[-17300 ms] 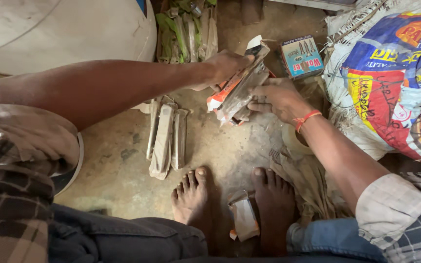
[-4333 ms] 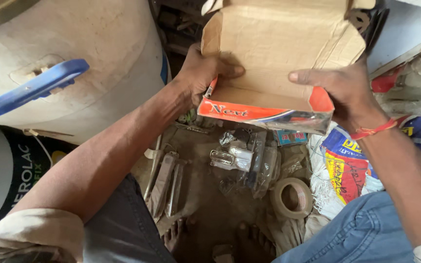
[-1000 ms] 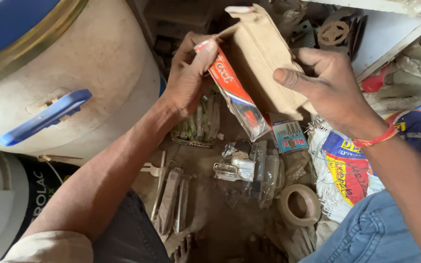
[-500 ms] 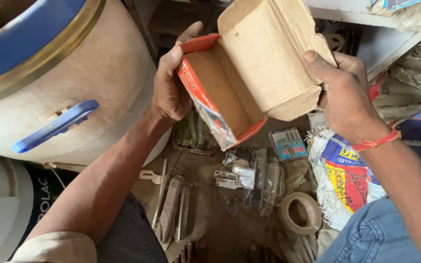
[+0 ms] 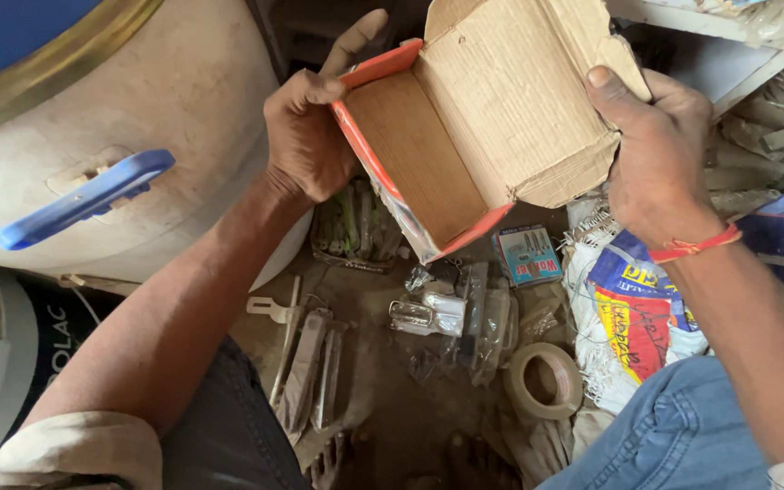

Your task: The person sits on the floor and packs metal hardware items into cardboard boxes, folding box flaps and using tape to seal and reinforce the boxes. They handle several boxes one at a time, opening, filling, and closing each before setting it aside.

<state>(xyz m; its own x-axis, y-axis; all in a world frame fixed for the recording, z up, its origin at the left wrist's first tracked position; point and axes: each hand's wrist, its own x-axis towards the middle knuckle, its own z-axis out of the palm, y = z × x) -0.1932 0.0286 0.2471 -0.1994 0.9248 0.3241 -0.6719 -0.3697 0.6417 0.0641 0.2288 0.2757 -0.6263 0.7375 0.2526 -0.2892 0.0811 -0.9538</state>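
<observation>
Box: an open cardboard box with an orange outside was held in the air above the dirt floor, mouth tilted toward the camera, and looked empty.
Left hand: the left hand clasped the orange edge, fingers curled over it.
Right hand: the right hand pinched the brown flap, thumb on top.
Below: plastic-wrapped metal parts and a tape roll lay underneath.
Risk: the creased flap could probably fold or tear, dropping the box onto the parts.

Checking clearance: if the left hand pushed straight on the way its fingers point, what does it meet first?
The left hand already grips the open cardboard box; its fingers point up-right, so the box's orange-edged wall comes first. Depth beyond is unclear.
</observation>
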